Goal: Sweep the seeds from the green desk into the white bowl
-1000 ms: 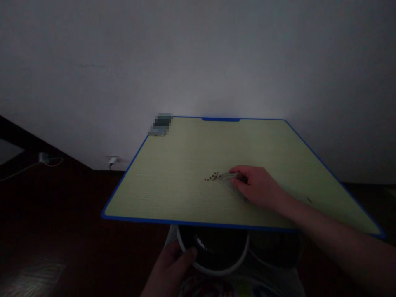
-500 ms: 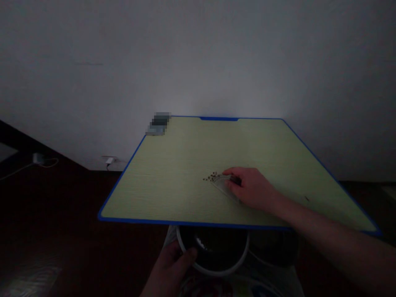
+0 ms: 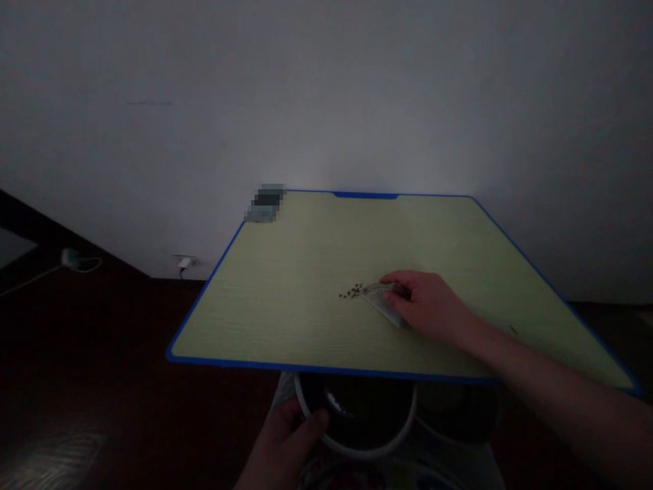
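Note:
On the pale table point(image 3: 286, 286) with a blue rim lies a small scatter of dark seed-like bits point(image 3: 352, 291). My right hand point(image 3: 431, 303) is closed on a clear, flat protractor point(image 3: 382, 303), its curved edge and one straight edge showing. The protractor's left tip lies right beside the bits, low on the tabletop; my fingers cover its right part. Below the table's front edge, my left hand point(image 3: 290, 435) grips the left rim of a dark-inside bowl point(image 3: 367, 422) with a pale rim, thumb over the rim. What the bowl holds is too dark to make out.
A second dark bowl point(image 3: 459, 412) sits right of the first, partly under the table edge. A blurred-out flat object point(image 3: 265, 204) rests at the table's far left corner. A tiny dark sliver point(image 3: 513, 329) lies right of my forearm. Behind stands a wall with a plug point(image 3: 185, 263).
My right hand and the protractor have slid slightly right, away from the dark bits, which look unmoved on the table. My left hand keeps its grip on the bowl. The view has shifted a little.

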Demonstrator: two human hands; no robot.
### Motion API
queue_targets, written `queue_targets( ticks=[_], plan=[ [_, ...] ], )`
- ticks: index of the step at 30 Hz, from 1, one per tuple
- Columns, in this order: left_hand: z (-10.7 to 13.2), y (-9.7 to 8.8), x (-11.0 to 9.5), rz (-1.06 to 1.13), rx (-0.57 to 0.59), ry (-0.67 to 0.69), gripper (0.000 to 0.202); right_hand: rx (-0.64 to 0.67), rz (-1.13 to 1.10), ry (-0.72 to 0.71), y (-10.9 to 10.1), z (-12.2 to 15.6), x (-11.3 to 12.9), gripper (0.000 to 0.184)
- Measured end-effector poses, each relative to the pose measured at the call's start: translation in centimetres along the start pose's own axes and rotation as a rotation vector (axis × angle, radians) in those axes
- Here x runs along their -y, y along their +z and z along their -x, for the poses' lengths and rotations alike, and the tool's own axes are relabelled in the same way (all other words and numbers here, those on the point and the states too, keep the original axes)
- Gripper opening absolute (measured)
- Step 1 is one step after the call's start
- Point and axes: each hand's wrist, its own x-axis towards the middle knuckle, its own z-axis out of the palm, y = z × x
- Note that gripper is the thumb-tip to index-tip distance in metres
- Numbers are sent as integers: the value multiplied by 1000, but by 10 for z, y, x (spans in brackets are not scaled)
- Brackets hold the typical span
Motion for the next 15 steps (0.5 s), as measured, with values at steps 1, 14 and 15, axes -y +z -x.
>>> queue_targets(
  ticks=[1,14,15],
  plan=[
    [-1,-1,1,-8,-4,0,27,1,-2,-7,1,-2,1,29],
    [-7,-7,8,7,33,31,30,108,-51,-112,0,-3,7,30],
    [-8,-9,10,-9,23,41,32,104,-51,-106,-1,-3,7,30]
  ],
)
